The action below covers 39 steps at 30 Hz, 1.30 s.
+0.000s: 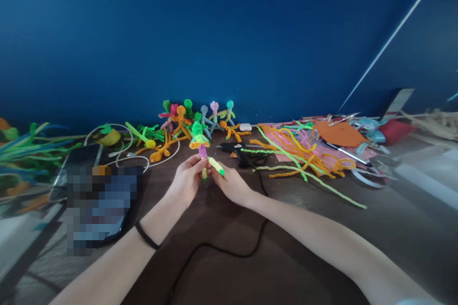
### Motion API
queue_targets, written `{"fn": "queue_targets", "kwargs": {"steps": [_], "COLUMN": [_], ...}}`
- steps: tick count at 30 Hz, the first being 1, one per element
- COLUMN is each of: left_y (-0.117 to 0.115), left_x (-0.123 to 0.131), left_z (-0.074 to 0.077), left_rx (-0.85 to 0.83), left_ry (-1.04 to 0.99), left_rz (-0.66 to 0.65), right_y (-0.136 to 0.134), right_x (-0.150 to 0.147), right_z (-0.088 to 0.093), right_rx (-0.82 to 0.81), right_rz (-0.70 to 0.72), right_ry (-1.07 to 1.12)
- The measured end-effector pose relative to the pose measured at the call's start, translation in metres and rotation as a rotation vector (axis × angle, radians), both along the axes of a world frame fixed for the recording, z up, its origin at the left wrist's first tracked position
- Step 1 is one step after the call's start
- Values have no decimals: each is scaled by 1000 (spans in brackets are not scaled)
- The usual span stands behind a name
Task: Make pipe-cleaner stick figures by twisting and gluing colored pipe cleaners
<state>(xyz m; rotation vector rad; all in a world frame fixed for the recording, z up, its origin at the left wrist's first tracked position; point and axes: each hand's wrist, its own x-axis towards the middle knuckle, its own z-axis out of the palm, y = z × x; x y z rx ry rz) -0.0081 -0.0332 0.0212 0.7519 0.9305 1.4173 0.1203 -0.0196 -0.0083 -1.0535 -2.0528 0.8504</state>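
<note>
Between my two hands is a pipe-cleaner figure [202, 150] with a green head, orange-and-green arms, a purple body and pale yellow legs tipped in green. My left hand [187, 177] pinches it at the lower body from the left. My right hand [229, 185] has its fingers closed at the legs, one of which sticks out toward the lower right. The figure is held upright above the dark table [222, 252]. Just behind it, several finished-looking pipe-cleaner figures [181, 115] in orange, green, pink and blue stand against the blue wall.
A black glue gun [240, 150] lies right of my hands, its cord [229, 253] looping toward me. Loose pipe cleaners [315, 164] and an orange sheet [339, 133] spread farther right. On the left are a phone with a pixelated screen [114, 205], a white cable [142, 158] and more pipe cleaners [32, 147].
</note>
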Motion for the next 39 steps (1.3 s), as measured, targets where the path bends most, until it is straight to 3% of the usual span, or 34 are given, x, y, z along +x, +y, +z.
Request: {"fn": "queue_targets", "kwargs": {"steps": [6, 9, 13, 19, 25, 28, 35, 39], "left_y": [-4, -7, -7, -8, -12, -12, -10, -10], "left_x": [3, 5, 5, 8, 12, 11, 5, 2], "left_z": [2, 5, 5, 5, 6, 5, 2, 2], "left_rx": [50, 85, 76, 43, 85, 139, 227, 275], "left_ry": [204, 313, 296, 256, 393, 545, 878, 955], "left_rz": [163, 236, 231, 204, 231, 233, 292, 266], "right_y": [-14, -18, -19, -19, -20, -20, -23, -22], "right_x": [-5, -6, -6, -8, -9, -10, -14, -10], "right_z": [6, 9, 8, 2, 2, 0, 8, 12], "right_rx": [100, 77, 2, 68, 95, 11, -463, -368], "right_rz": [-17, 27, 85, -1, -39, 5, 171, 152], "right_ry": [-324, -277, -143, -209, -233, -78, 310, 213]}}
